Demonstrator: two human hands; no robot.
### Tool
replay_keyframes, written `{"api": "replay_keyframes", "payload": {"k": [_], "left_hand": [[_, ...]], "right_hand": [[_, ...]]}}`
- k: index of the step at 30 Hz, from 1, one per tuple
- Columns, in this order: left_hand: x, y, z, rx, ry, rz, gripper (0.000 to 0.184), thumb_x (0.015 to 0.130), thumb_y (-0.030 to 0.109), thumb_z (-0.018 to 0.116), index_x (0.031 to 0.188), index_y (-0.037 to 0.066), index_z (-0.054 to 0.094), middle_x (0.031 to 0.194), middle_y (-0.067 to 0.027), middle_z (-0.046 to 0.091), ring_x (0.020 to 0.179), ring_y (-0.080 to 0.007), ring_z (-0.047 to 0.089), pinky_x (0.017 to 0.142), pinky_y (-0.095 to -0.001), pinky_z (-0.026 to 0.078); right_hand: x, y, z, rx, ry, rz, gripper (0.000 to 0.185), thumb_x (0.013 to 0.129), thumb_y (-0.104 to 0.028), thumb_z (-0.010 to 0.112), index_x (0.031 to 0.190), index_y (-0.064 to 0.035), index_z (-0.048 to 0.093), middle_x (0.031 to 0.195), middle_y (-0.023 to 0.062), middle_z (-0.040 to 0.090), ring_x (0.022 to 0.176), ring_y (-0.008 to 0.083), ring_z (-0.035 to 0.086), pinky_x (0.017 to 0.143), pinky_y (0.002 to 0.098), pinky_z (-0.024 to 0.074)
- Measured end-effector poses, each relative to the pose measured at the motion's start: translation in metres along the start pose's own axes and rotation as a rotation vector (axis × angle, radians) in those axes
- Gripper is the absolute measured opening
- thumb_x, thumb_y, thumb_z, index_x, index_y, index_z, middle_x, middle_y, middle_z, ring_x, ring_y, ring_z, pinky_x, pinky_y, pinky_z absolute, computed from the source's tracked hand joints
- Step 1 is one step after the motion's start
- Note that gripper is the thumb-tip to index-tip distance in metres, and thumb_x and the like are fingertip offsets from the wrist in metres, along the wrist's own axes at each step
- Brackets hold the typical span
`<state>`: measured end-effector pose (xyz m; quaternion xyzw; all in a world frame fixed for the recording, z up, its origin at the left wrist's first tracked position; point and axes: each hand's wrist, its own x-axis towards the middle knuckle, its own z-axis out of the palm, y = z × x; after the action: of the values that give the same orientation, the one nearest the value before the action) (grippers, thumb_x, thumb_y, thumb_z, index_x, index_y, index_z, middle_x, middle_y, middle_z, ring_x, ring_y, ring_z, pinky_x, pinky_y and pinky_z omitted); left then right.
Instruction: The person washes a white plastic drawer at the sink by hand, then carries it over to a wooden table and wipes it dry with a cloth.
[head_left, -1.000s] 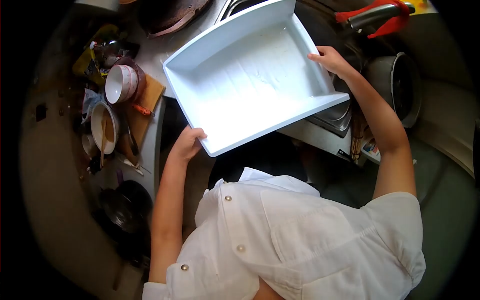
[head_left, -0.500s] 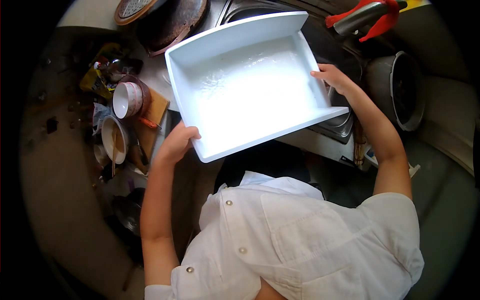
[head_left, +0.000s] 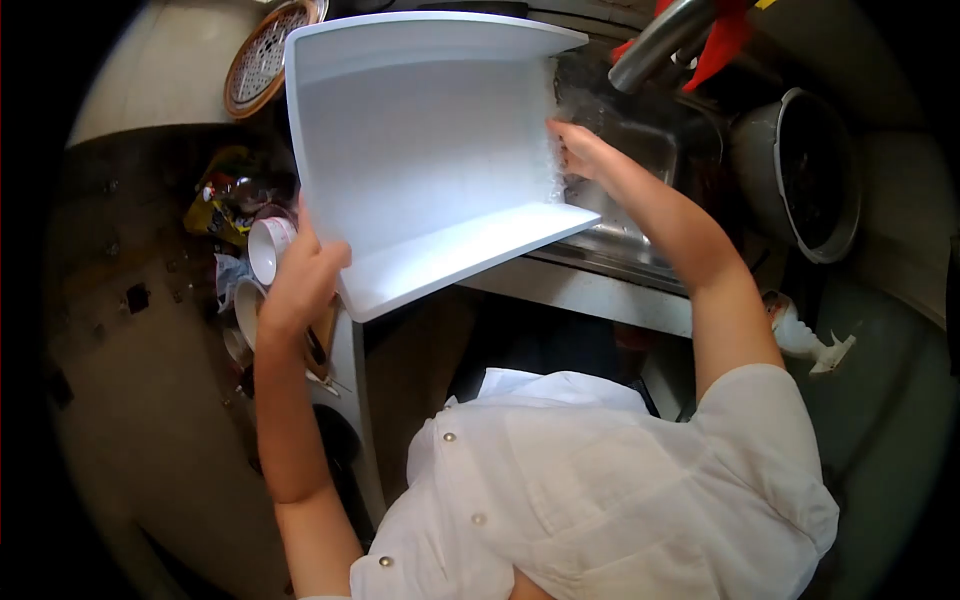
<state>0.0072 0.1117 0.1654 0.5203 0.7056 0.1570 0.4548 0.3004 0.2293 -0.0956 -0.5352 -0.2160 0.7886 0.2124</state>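
A large white bin (head_left: 420, 150) is tilted to the right, its low side over the metal sink (head_left: 640, 150). Water runs off that side into the sink. My left hand (head_left: 308, 275) grips the bin's left edge near the lower corner, fingers behind the wall and thumb in front. At the right side my right hand (head_left: 580, 150) holds the bin's low edge, its fingers partly hidden by the edge and the water. A metal faucet (head_left: 665, 40) with red material around it hangs above the sink.
A large pot (head_left: 785, 175) stands right of the sink. On the left are a white bowl (head_left: 268, 248), another bowl partly behind my left arm, and a yellow package (head_left: 210, 212). A round perforated tray (head_left: 265, 60) lies at the top left. A white spray bottle (head_left: 800, 335) is at the right.
The bin has moved left and tipped toward the sink, and water now pours from its right side. Both my hands have moved left with it, still holding on.
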Motion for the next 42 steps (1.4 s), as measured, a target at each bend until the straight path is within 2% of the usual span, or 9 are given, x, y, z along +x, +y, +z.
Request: {"api": "replay_keyframes", "payload": {"k": [2, 5, 13, 19, 28, 31, 33, 40, 42], "left_hand": [[-0.007, 0.019, 0.012, 0.087, 0.026, 0.014, 0.07, 0.072, 0.004, 0.046, 0.138, -0.002, 0.025, 0.12, -0.0136, 0.046, 0.108, -0.0238, 0.045, 0.095, -0.028, 0.036], [-0.01, 0.004, 0.026, 0.175, 0.105, 0.145, 0.084, 0.075, -0.002, 0.045, 0.147, -0.001, 0.001, 0.141, -0.0225, 0.038, 0.123, -0.0286, 0.044, 0.104, -0.0306, 0.032], [-0.041, 0.001, 0.076, 0.33, 0.341, 0.176, 0.088, 0.072, -0.005, 0.045, 0.147, 0.001, 0.0, 0.147, -0.032, 0.02, 0.133, -0.0466, 0.028, 0.108, -0.0379, 0.027], [-0.055, -0.032, 0.088, 0.369, 0.388, 0.225, 0.089, 0.073, -0.004, 0.044, 0.148, 0.002, -0.003, 0.146, -0.034, 0.02, 0.132, -0.049, 0.028, 0.108, -0.0412, 0.027], [-0.066, -0.081, 0.099, 0.312, 0.435, 0.146, 0.092, 0.072, -0.01, 0.044, 0.147, 0.002, -0.006, 0.149, -0.0316, 0.013, 0.136, -0.0467, 0.023, 0.11, -0.0418, 0.023], [-0.072, -0.101, 0.104, 0.346, 0.436, 0.158, 0.094, 0.074, -0.01, 0.049, 0.147, 0.002, -0.008, 0.151, -0.0295, 0.011, 0.137, -0.0452, 0.022, 0.11, -0.0432, 0.024], [-0.076, -0.117, 0.105, 0.338, 0.436, 0.169, 0.097, 0.076, -0.009, 0.054, 0.147, 0.003, -0.01, 0.152, -0.0282, 0.011, 0.137, -0.0444, 0.023, 0.11, -0.0438, 0.024], [-0.081, -0.178, 0.106, 0.24, 0.435, 0.143, 0.1, 0.083, 0.012, 0.064, 0.146, 0.006, -0.013, 0.145, -0.0267, 0.026, 0.128, -0.0434, 0.037, 0.107, -0.0457, 0.03], [-0.079, -0.165, 0.102, 0.257, 0.44, 0.217, 0.101, 0.082, 0.011, 0.066, 0.147, 0.008, -0.011, 0.151, -0.0243, 0.011, 0.136, -0.0415, 0.026, 0.11, -0.0455, 0.025]], "right_hand": [[0.012, -0.006, 0.001, 0.038, 0.009, -0.071, 0.053, 0.101, -0.039, 0.033, 0.135, 0.0012, 0.039, 0.132, 0.0195, 0.047, 0.121, 0.0346, 0.047, 0.101, 0.0547, 0.0346], [0.034, -0.017, -0.001, 0.099, -0.028, -0.042, 0.057, 0.098, -0.048, 0.035, 0.143, -0.0129, 0.034, 0.144, 0.0147, 0.038, 0.13, 0.0344, 0.038, 0.101, 0.0563, 0.0312], [0.069, -0.026, 0.013, 0.151, -0.063, -0.068, 0.071, 0.093, -0.057, 0.041, 0.149, -0.0194, 0.021, 0.155, 0.0102, 0.018, 0.141, 0.0354, 0.015, 0.104, 0.0674, 0.0106], [0.074, -0.018, 0.019, 0.224, -0.177, -0.156, 0.078, 0.086, -0.06, 0.051, 0.149, -0.0232, 0.021, 0.155, 0.009, 0.015, 0.14, 0.0344, 0.015, 0.108, 0.0624, 0.0022], [0.092, 0.0, 0.012, 0.304, -0.203, -0.246, 0.07, 0.083, -0.041, 0.064, 0.141, -0.0166, 0.032, 0.142, 0.0119, 0.034, 0.128, 0.0317, 0.032, 0.103, 0.0619, 0.02], [0.112, 0.018, -0.004, 0.095, -0.361, -0.856, 0.049, 0.089, -0.026, 0.058, 0.131, -0.0054, 0.044, 0.133, 0.012, 0.045, 0.123, 0.0252, 0.042, 0.105, 0.0407, 0.0333], [0.114, 0.022, -0.004, 0.105, -0.414, -1.021, 0.05, 0.088, -0.026, 0.058, 0.131, -0.0053, 0.044, 0.133, 0.0119, 0.046, 0.123, 0.025, 0.042, 0.105, 0.0405, 0.0334], [0.059, 0.026, -0.014, 0.519, -0.301, -0.485, 0.05, 0.088, -0.023, 0.058, 0.132, -0.005, 0.044, 0.131, 0.0118, 0.047, 0.122, 0.0247, 0.043, 0.104, 0.0398, 0.0337], [0.038, 0.03, -0.025, 0.563, -0.27, -0.43, 0.05, 0.088, -0.022, 0.058, 0.132, -0.0049, 0.043, 0.131, 0.0118, 0.047, 0.122, 0.0246, 0.043, 0.104, 0.0396, 0.0338]]}}
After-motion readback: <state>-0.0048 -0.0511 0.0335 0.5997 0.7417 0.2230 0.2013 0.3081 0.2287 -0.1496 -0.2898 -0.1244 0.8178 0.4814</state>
